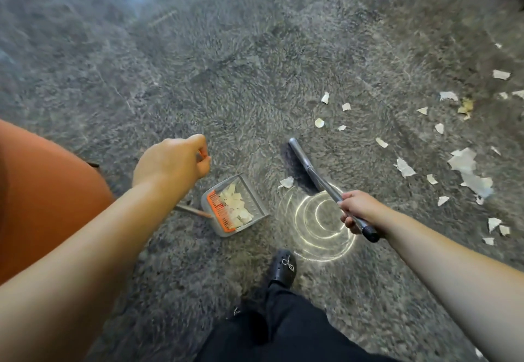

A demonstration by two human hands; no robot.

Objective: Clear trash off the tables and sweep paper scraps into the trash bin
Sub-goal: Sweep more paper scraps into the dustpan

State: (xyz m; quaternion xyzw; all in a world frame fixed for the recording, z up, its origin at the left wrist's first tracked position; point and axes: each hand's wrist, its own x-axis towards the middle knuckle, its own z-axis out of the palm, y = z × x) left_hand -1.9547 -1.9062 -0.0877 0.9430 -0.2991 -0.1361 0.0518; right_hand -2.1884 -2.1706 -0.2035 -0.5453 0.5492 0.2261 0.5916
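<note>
dustpan handle (pixel 192 210): upper part hidden behind left hand (pixel 170 163) | far floor (pixel 141 7): blurred

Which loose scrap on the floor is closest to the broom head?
The scrap lying against the left side of the broom head, between it and the dustpan. The other loose scraps lie farther off, up and to the right.

I see both forearms bare, no sleeves reaching the left hand (pixel 173 163) or right hand (pixel 357 210). Black trousers (pixel 283 330) cover the legs. One black perforated clog (pixel 283 268) carries a small silver beaded ornament on top.
</note>
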